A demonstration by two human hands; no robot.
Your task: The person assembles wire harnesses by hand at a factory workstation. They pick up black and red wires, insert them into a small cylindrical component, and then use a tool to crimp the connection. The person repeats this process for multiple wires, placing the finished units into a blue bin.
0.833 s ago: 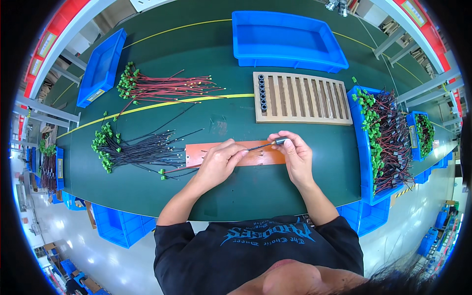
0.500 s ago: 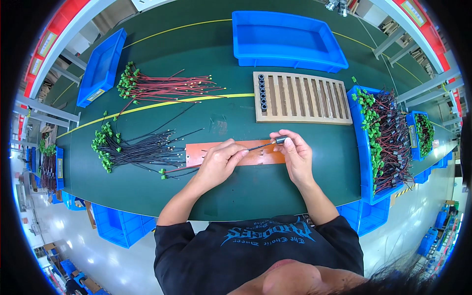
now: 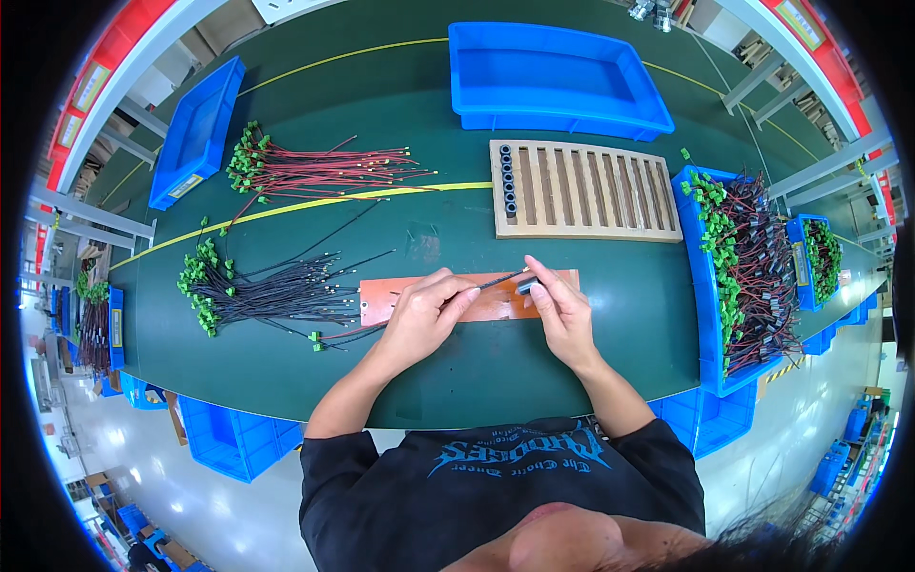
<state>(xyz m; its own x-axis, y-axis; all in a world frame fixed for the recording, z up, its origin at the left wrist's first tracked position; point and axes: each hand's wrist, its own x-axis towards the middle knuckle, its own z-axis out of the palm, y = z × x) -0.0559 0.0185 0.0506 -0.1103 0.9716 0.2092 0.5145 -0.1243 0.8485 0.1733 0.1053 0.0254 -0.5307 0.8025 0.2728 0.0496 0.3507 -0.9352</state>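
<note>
On the far left of the green surface (image 3: 286,381) lies a narrow blue tray (image 3: 195,133), and just right of it a bundle of red wires with green connectors (image 3: 315,172). Nearer the person, a bundle of black wires with green connectors (image 3: 257,296) fans out toward an orange board (image 3: 496,305) lying flat in the middle. The left hand (image 3: 424,315) rests over that board, its fingers pinched together on a thin black wire (image 3: 498,281) that runs up and to the right. The right hand (image 3: 558,305) meets the wire's other end, thumb and fingers closed on a small dark sleeve (image 3: 527,285) there. Beyond the hands sits a slatted wooden rack (image 3: 591,191) with dark rings in its leftmost slot, then a big blue bin (image 3: 553,76). At the right edge, a blue bin of wires (image 3: 753,267) stands heaped with dark leads and green connectors.
</note>
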